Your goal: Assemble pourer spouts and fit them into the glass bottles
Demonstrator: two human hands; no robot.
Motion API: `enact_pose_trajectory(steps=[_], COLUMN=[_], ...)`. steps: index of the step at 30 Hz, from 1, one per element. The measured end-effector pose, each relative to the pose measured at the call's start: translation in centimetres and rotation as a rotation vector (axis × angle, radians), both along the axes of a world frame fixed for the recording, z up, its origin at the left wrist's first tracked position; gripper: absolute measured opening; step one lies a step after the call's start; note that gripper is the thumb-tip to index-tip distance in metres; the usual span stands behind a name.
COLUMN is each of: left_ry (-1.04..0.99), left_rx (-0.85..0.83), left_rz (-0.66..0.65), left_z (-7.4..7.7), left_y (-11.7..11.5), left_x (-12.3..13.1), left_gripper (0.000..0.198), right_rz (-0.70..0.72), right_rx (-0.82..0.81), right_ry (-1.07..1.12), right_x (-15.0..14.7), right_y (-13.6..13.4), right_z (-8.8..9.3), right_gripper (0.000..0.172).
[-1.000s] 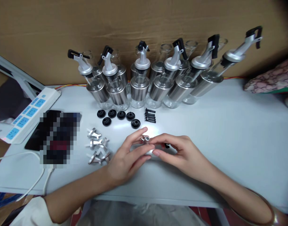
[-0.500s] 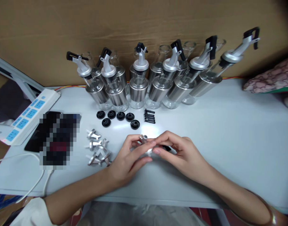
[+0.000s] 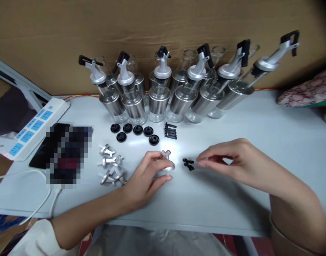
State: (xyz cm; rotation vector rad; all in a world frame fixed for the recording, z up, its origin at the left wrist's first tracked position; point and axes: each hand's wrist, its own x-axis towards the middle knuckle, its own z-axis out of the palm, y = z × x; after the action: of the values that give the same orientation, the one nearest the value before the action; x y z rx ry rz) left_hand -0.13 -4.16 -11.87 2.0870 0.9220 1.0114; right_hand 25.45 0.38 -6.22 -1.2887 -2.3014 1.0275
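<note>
My left hand (image 3: 148, 174) is closed around a silver pourer spout (image 3: 167, 160), its flared base to the right and its forked end up. Over the table to the right, my right hand (image 3: 227, 158) has thumb and forefinger pinched together; whatever is between them is too small to make out. Just left of those fingertips lies a little cluster of small black parts (image 3: 189, 164). More silver pourer spouts (image 3: 108, 162) lie in a loose group left of my left hand. Beyond the hands are several round black stoppers (image 3: 137, 130) and a row of slim black levers (image 3: 170, 131).
Glass bottles with steel sleeves (image 3: 159, 99), the front ones topped with pourers, line the back by a cardboard wall (image 3: 141, 25). A white power strip (image 3: 35, 128) and dark phones (image 3: 49, 145) occupy the left. A patterned fabric item (image 3: 307, 87) sits far right.
My right hand has moved right, away from the pourer spout, and is now beside the small black parts. My left hand keeps its hold on the spout in nearly the same place.
</note>
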Motion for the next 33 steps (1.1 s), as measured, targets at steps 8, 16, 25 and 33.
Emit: enact_pose_trajectory(steps=[8,16,25,33], left_ry=[0.031,0.046,0.034,0.047], left_rx=[0.034,0.033,0.03,0.033], left_rz=[0.001,-0.013,-0.025,-0.011], left_z=[0.3,0.2,-0.1,0.0], left_y=[0.0,0.0,0.0,0.0], left_x=[0.0,-0.1,0.0,-0.1], left_gripper=[0.028,0.03,0.031,0.03], right_rz=[0.04,0.009,0.026,0.026], right_rx=[-0.107,-0.151,-0.118,-0.074], right_ry=[-0.402,-0.492,-0.46,-0.454], right_x=[-0.5,-0.1,0.1,-1.0], right_y=[0.0,0.3,0.2,-0.1], right_z=[-1.3,-2.0,-1.4,-2.0], right_gripper=[0.021,0.024,0.015,0.016])
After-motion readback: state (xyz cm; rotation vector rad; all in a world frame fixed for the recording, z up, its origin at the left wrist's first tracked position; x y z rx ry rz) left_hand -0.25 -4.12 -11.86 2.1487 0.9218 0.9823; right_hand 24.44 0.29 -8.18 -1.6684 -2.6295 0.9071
